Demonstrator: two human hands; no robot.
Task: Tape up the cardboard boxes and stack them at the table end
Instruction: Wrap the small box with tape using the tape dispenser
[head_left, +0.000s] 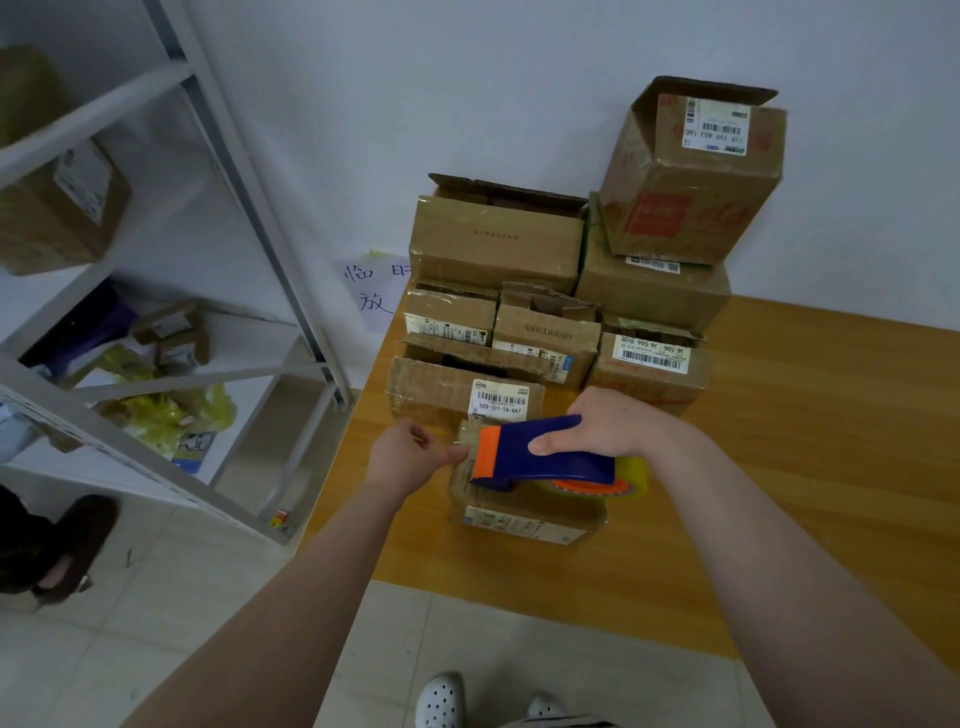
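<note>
Wooden tabletop (779, 415) bears the small cardboard box (519, 514) near its front; left hand (410, 457) pinches its edge, right hand (608, 421) grips the tape dispenser (545, 457) atop it. Uneven pull could skew the tape (631, 475).

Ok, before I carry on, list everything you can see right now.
table: one, wooden, right
near box: one, brown, front of table
tape dispenser: one, blue and orange, on the near box
tape roll: one, yellowish, in the dispenser
stacked boxes: about seven, brown, table's far end by the wall
shelving: one, white, left, holding boxes and yellow bags
note: one, pale, on wall
shoes: two, white, bottom edge
left grip: thumb at the near box's left edge
right grip: holds the tape dispenser
</note>
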